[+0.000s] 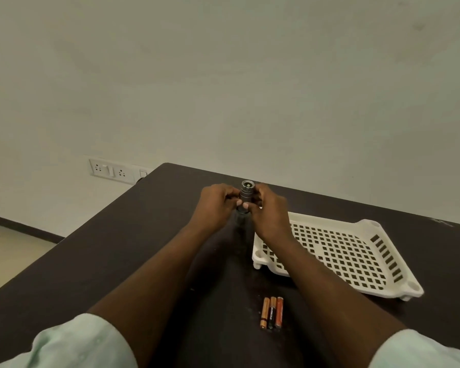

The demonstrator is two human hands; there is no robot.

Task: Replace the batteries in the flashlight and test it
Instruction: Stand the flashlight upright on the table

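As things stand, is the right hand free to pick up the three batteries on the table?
Probably not yet: the right hand and left hand both grip the flashlight. The batteries lie uncovered beside the right forearm.

Both forearms reach forward to mid-frame; left hand (215, 205) and right hand (268, 212) meet, fingers (246, 206) curled round the flashlight (246, 193).

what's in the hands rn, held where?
Both hands grip the flashlight: left hand and right hand pinch its barrel from either side, below the ribbed top end.
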